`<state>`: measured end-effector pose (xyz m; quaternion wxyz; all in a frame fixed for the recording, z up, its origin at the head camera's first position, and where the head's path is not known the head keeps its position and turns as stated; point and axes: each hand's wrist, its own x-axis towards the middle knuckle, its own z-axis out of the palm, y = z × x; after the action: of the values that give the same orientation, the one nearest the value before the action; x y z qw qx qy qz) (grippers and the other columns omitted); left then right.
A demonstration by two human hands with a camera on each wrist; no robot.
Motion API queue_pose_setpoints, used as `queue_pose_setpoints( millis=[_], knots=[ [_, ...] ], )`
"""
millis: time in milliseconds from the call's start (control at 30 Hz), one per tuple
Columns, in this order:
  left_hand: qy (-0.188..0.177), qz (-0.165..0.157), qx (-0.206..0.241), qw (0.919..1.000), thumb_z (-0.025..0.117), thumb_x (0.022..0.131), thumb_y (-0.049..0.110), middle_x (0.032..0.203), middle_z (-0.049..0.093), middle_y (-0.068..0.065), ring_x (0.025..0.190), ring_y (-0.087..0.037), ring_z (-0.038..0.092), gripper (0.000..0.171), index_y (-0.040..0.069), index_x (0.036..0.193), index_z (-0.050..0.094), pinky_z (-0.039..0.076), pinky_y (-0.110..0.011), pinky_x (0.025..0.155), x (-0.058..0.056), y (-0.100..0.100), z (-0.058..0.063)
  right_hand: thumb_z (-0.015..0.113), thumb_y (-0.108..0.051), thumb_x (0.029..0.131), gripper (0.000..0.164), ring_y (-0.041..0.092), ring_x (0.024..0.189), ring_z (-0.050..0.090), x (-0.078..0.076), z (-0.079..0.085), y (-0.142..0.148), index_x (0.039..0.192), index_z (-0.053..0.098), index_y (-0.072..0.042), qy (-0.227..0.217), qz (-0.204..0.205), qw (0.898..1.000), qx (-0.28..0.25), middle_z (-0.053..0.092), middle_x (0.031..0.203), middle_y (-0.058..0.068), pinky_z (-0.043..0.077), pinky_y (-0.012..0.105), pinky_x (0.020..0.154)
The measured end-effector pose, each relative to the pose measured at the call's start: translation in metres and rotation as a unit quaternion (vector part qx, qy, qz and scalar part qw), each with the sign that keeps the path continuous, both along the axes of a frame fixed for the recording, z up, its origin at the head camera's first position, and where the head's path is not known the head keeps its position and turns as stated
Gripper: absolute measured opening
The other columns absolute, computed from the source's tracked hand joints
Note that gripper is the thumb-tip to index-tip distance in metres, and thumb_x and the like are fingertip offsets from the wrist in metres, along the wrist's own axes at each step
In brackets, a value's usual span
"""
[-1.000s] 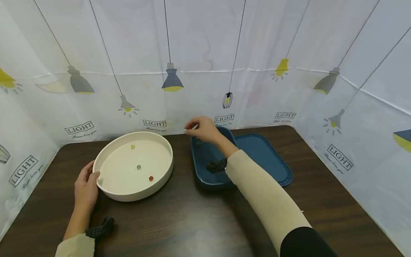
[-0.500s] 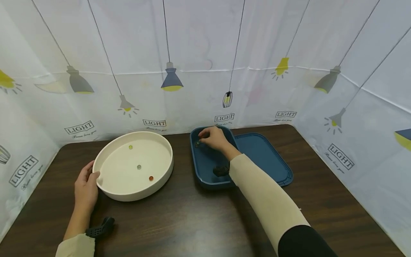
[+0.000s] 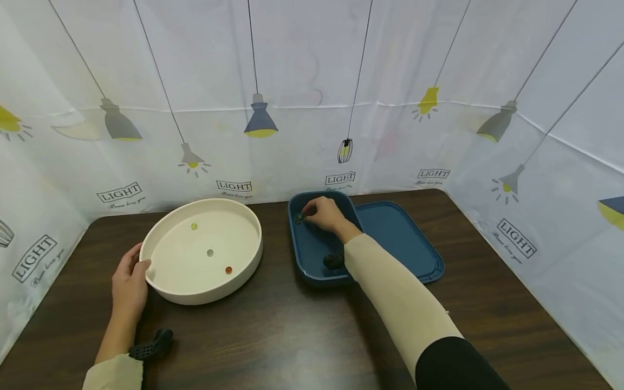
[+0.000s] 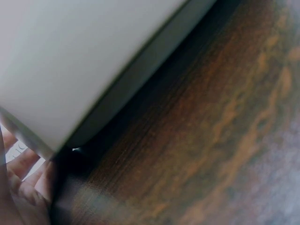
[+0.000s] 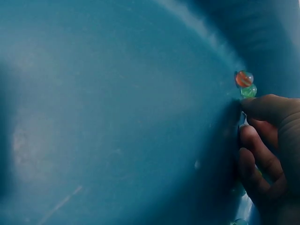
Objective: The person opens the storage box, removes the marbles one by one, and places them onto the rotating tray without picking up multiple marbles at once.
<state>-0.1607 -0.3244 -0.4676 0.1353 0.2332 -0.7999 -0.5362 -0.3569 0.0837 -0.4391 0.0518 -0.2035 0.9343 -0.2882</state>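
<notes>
My left hand (image 3: pixel 130 279) grips the left rim of a round cream tray (image 3: pixel 161 292), thumb over the edge and fingers along the outer wall. On its floor lie a yellow-green marble (image 3: pixel 194 226), a clear one and an orange marble (image 3: pixel 228 270). My right hand (image 3: pixel 324 214) reaches into a blue rectangular box (image 3: pixel 312 265), down at the far-left corner. In the right wrist view its thumb and curled index finger pinch a clear marble (image 5: pixel 243 120), partly hidden by them. A green marble (image 5: pixel 248 91) and an orange-striped marble (image 5: pixel 244 78) sit just beyond the thumb tip.
A flat blue lid (image 3: pixel 400 238) lies under and to the right of the box. Both containers stand near the back edge of the dark wooden table (image 3: pixel 273 336). A white curtain (image 3: pixel 302 65) printed with lamps hangs behind.
My right hand has moved from above the box's left rim down into the box, to the marbles. The yellow-green marble has rolled left in the tray. My left hand stays at the rim.
</notes>
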Motion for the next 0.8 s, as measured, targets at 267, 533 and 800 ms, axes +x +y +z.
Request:
queue_pose_setpoints(
  millis=[267,533,800],
  knots=[
    [-0.001,0.001,-0.002,1.0000,0.037,0.105,0.030,0.159,0.045,-0.009,0.133,-0.012,0.049,0.052,0.022,0.157,0.038,0.039,-0.001,0.086,0.000,0.000,0.000,0.071,-0.013,0.093,0.017,0.021,0.096,0.068,0.000,-0.001,0.000,0.108,0.076,-0.008,0.000,0.001,1.000,-0.002,0.075,0.106,0.008,0.055,0.037,0.087],
    [-0.002,-0.002,0.005,1.0000,0.037,0.105,0.030,0.159,0.045,-0.009,0.133,-0.012,0.049,0.053,0.022,0.157,0.038,0.040,-0.002,0.086,0.001,0.000,-0.002,0.073,-0.016,0.092,0.013,0.019,0.090,0.067,0.001,0.014,0.000,0.103,0.076,-0.010,0.014,0.003,0.998,-0.061,0.075,0.101,0.007,0.054,0.034,0.080],
    [-0.019,-0.001,0.002,0.9998,0.035,0.106,0.033,0.161,0.042,-0.007,0.139,-0.018,0.046,0.053,0.025,0.158,0.036,0.042,-0.014,0.102,0.000,-0.001,-0.001,0.073,-0.017,0.092,0.015,0.022,0.092,0.067,0.015,0.057,-0.025,0.105,0.075,-0.010,0.058,0.042,0.993,-0.098,0.074,0.103,0.007,0.055,0.035,0.080]
  ],
)
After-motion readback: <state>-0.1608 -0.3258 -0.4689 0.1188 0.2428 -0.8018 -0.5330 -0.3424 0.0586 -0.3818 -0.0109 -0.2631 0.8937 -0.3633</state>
